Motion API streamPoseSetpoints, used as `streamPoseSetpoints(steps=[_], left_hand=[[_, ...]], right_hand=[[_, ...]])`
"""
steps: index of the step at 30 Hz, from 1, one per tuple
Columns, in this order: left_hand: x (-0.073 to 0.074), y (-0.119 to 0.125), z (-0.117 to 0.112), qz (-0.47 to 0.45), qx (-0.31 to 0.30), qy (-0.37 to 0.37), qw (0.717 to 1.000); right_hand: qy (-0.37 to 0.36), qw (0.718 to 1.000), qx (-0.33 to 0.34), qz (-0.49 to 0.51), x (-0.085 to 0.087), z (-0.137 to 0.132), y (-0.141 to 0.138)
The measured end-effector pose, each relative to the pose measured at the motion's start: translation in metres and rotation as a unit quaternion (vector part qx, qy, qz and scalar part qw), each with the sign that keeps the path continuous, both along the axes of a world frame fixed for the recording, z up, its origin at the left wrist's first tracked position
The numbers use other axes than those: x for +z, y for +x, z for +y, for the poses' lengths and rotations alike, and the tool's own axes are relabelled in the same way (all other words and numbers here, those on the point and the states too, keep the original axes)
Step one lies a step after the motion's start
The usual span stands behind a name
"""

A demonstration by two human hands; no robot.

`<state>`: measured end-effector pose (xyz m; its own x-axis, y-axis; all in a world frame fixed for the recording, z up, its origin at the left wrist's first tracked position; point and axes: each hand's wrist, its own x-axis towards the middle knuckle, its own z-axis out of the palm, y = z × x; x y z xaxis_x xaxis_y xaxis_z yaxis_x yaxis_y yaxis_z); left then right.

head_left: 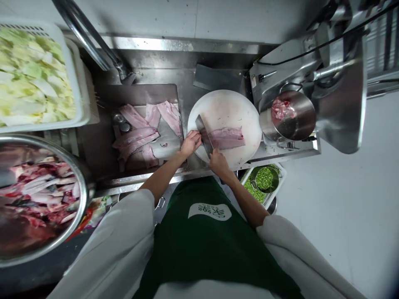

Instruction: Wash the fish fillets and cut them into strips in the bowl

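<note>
A pale pink fish fillet [227,138] lies flat on a round white cutting board [229,108]. My right hand [219,162] is closed round the handle of a cleaver [204,133], whose broad blade crosses the fillet's left end at a slant. Just left of the blade, my left hand [191,143] has its fingers curled and pressed down at that end of the fillet, over the board's left edge. Blade and fingers hide the part being pinched. Several more fish fillets [137,137] lie in the steel sink [170,155] to the left.
A tap [120,68] reaches over the sink. At left stand a white basket of chopped cabbage [79,110] and a big steel bowl of fish pieces [83,195]. Right of the board is a steel pot [301,120] with meat scraps. Chopped greens [264,178] sit below the counter edge.
</note>
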<state>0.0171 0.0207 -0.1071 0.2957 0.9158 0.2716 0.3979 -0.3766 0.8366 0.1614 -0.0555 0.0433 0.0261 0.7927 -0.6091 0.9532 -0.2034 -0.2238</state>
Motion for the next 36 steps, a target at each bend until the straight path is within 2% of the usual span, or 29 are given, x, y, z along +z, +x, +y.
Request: streamPoseSetpoints(steps=[5, 8, 13, 17, 21, 24, 27, 29, 31, 34, 36], left_hand=[[0.000, -0.009, -0.003, -0.008, -0.001, -0.001, 1.000], [0.000, -0.009, -0.009, -0.007, 0.026, 0.014, 1.000], [-0.004, -0.008, -0.013, 0.006, 0.055, 0.019, 0.998], [-0.006, -0.018, -0.010, 0.012, 0.083, 0.006, 0.996], [0.000, -0.016, -0.010, 0.006, 0.097, -0.007, 0.995], [0.010, 0.007, -0.017, -0.013, 0.062, -0.039, 0.997], [0.021, 0.032, -0.023, -0.069, 0.030, -0.099, 0.992], [0.027, 0.038, -0.023, -0.110, 0.051, -0.150, 0.981], [0.032, 0.034, -0.021, -0.150, 0.099, -0.221, 0.959], [0.040, 0.018, -0.021, -0.238, 0.187, -0.343, 0.889], [0.046, 0.004, -0.024, -0.308, 0.230, -0.390, 0.837]], right_hand=[[0.057, 0.998, 0.013, 0.019, -0.019, 0.052, -0.012], [0.058, 0.998, 0.013, 0.025, -0.021, 0.052, -0.004], [0.006, 1.000, -0.006, 0.011, -0.009, -0.007, 0.020], [-0.057, 0.998, -0.028, -0.014, 0.003, -0.062, 0.041], [-0.082, 0.996, -0.039, 0.002, 0.017, -0.115, 0.084], [-0.054, 0.994, -0.098, -0.013, 0.023, -0.146, 0.125], [0.030, 0.978, -0.198, -0.064, 0.019, -0.157, 0.156], [0.078, 0.963, -0.249, -0.068, 0.013, -0.155, 0.167], [0.106, 0.952, -0.283, -0.056, 0.004, -0.148, 0.171], [0.125, 0.944, -0.305, -0.023, -0.007, -0.136, 0.169], [0.125, 0.946, -0.298, 0.001, -0.012, -0.127, 0.167]])
